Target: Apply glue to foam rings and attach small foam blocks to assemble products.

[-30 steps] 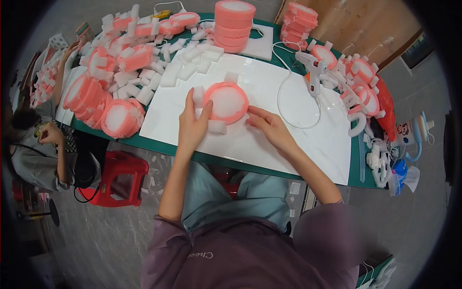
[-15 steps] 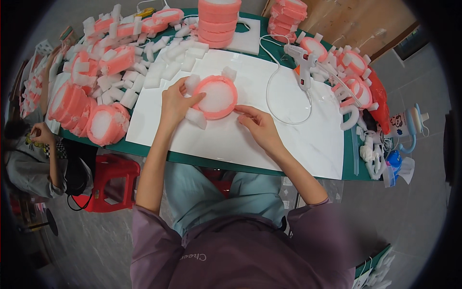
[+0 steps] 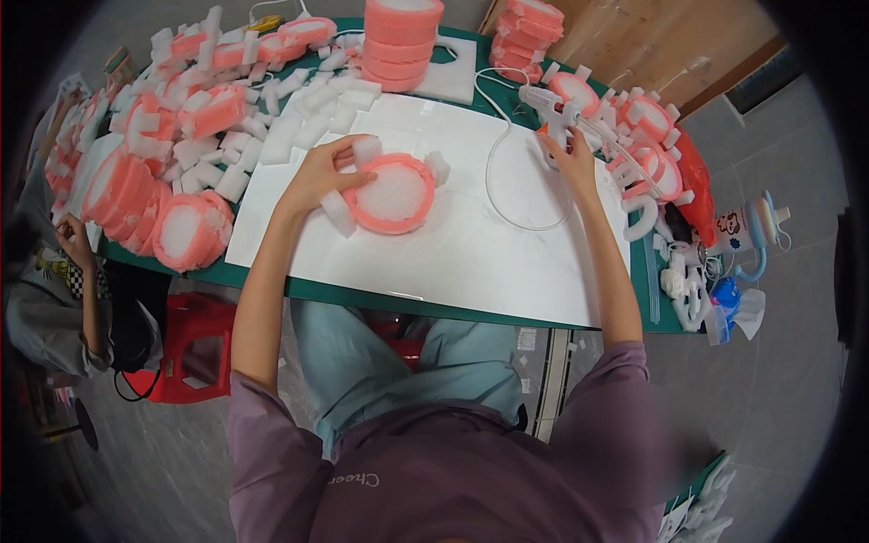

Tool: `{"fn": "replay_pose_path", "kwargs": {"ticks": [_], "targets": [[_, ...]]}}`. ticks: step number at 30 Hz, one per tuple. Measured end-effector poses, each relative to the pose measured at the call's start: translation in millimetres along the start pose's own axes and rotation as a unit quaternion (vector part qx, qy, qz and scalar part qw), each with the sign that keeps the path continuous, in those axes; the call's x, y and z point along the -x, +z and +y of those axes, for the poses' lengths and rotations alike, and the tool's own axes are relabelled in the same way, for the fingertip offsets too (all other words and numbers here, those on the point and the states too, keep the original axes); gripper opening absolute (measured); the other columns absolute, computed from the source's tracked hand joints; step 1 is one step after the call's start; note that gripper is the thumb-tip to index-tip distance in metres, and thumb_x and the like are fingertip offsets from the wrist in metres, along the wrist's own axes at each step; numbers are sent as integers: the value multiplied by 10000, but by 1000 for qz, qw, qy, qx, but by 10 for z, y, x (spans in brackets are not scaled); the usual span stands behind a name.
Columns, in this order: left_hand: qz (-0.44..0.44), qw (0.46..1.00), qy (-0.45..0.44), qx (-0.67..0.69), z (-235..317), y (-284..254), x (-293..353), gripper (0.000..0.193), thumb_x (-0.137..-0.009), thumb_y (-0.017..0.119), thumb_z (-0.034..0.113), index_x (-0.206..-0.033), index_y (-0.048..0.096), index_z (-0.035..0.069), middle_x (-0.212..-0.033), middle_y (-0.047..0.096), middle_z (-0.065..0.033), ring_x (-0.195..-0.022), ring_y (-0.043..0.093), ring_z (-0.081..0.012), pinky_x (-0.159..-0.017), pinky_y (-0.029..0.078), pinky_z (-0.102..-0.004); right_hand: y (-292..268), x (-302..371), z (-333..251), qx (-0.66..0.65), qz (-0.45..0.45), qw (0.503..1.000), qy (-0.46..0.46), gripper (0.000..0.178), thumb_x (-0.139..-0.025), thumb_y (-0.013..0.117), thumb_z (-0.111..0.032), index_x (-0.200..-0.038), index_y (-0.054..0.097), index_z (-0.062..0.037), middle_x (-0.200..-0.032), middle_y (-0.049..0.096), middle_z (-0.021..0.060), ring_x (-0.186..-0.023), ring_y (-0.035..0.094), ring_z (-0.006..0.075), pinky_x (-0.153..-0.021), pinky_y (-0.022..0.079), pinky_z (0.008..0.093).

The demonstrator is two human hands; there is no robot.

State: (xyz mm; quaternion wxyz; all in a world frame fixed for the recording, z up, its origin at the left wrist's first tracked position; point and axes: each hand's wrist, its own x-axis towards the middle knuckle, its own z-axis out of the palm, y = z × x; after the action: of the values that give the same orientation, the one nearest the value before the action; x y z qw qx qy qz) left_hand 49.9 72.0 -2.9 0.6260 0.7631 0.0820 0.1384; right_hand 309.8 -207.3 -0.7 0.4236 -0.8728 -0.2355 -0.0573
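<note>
A round foam piece (image 3: 391, 194) with a pink rim and white centre lies on the white board, with several small white foam blocks sticking out around its rim. My left hand (image 3: 324, 174) grips its left side, thumb on the pink rim and fingers behind a white block (image 3: 367, 150). Farther right, my right hand (image 3: 573, 161) is closed around the handle of a white hot glue gun (image 3: 546, 101). The gun's white cord (image 3: 489, 172) loops over the board.
Loose white foam blocks (image 3: 213, 163) and pink foam rounds (image 3: 127, 195) crowd the left. Behind the white board (image 3: 453, 262) rises a pink stack (image 3: 400, 45). More pink pieces (image 3: 647, 118), a red bag (image 3: 695, 190) and a cup (image 3: 738, 226) are at right. Another person's hand (image 3: 74, 242) shows far left.
My right hand has left the foam round's edge and moved right and away to the glue gun, closing on its handle. My left hand stays on the round. The view has shifted slightly.
</note>
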Motion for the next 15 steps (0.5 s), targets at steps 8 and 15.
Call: {"fn": "replay_pose_path", "kwargs": {"ticks": [8, 15], "targets": [[-13, 999, 7, -43, 8, -67, -11, 573, -619, 712, 114, -1132, 494, -16, -1054, 558, -122, -1003, 519, -201, -873, 404, -292, -159, 312, -366, -152, -120, 977, -94, 357, -769, 585, -238, -1038, 544, -8, -845, 596, 55, -611, 514, 103, -548, 395, 235], [-6, 997, 32, -66, -10, -16, -13, 554, -620, 707, 129, -1115, 506, -19, -1037, 567, -128, -991, 527, -204, -866, 405, -293, -628, 1198, -758, -141, -400, 903, -68, 236, -750, 611, -153, -903, 563, 20, -767, 597, 54, -618, 516, 127, -581, 424, 246]]}}
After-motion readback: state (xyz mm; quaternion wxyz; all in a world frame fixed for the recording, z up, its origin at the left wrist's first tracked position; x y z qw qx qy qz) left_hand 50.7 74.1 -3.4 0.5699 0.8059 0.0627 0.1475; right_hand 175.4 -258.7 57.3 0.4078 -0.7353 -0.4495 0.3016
